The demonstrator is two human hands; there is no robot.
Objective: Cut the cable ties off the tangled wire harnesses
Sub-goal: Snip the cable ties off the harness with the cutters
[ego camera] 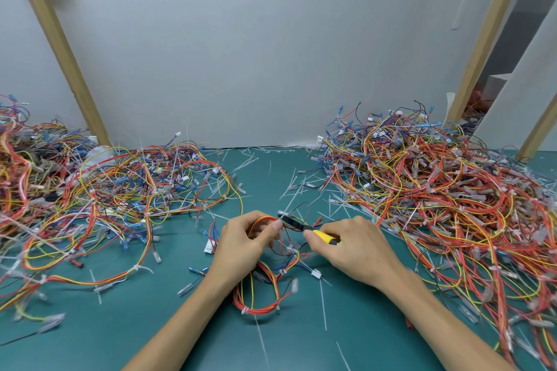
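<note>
a tangled heap of red, yellow and blue wire harnesses (105, 199) lies far left on the teal table mat (120, 337). near the centre, the left hand (241, 247) pinches a red, orange and yellow harness loop (261, 219). the black tip of the yellow-handled cutters (304, 227) sits at that loop, the handle gripped in the right hand (358, 247). a larger, mostly red harness pile (446, 205) fills the right.

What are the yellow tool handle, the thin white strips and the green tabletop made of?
Yellow tool handle: probably smooth plastic or rubber, evenly coloured. Thin white strips: likely plastic, pale, translucent, stiffly straight. Green tabletop: seemingly a matte rubber or vinyl mat, uniform, no glare.
</note>
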